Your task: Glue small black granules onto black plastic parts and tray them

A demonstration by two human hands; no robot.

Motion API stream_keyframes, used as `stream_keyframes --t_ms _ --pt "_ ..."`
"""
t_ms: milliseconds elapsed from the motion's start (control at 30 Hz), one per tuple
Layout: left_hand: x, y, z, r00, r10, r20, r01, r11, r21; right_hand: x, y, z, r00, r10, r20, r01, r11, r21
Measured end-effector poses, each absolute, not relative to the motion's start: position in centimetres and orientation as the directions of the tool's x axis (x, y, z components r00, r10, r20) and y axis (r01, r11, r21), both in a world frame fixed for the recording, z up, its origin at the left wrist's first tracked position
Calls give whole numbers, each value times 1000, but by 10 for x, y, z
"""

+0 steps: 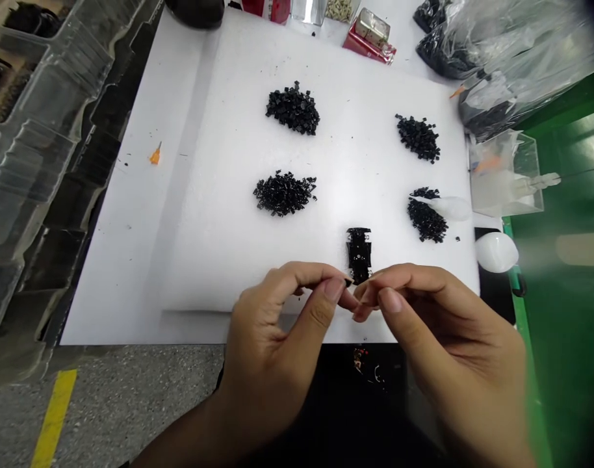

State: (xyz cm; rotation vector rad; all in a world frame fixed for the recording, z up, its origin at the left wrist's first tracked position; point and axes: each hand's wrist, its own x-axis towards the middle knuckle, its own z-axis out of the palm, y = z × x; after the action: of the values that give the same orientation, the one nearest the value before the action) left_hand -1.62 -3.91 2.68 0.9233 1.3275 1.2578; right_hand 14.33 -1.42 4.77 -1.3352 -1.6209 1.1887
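My left hand and my right hand meet low in the view, fingertips nearly touching over the white foam board. A tiny black piece shows at my left index fingertip, pinched against the thumb. My right fingertips curl in beside it, and anything in them is hidden. Just above the hands, a black strip of small linked parts lies upright on the board, its lower end close to my fingers. Several heaps of small black parts lie farther up the board.
An orange dispensing tip lies on the board's left. Clear plastic trays are stacked at the left, and a clear acrylic box stands at the right. A bag of black parts and a red box sit beyond the board.
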Motion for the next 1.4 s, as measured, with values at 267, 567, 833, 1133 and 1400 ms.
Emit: stream_keyframes --t_ms 267,567,833,1133,1400 --pt "-6 -35 40 39 895 -445 -599 377 706 137 -15 49 -180 983 39 293 91 -952" --pt "4 -34 37 37 881 -472 -595 399 697 147 -15 42 -191 970 148 386 213 -898" --pt "4 -39 33 -65 932 -356 -264 328 907 154 -15 41 -239 956 169 480 268 -836" --pt "17 -44 27 -189 962 -196 -100 180 979 159 -14 43 -251 963 97 473 210 -856" --pt "17 -42 22 -191 976 -100 27 107 994 160 -15 39 -281 953 117 536 256 -804"
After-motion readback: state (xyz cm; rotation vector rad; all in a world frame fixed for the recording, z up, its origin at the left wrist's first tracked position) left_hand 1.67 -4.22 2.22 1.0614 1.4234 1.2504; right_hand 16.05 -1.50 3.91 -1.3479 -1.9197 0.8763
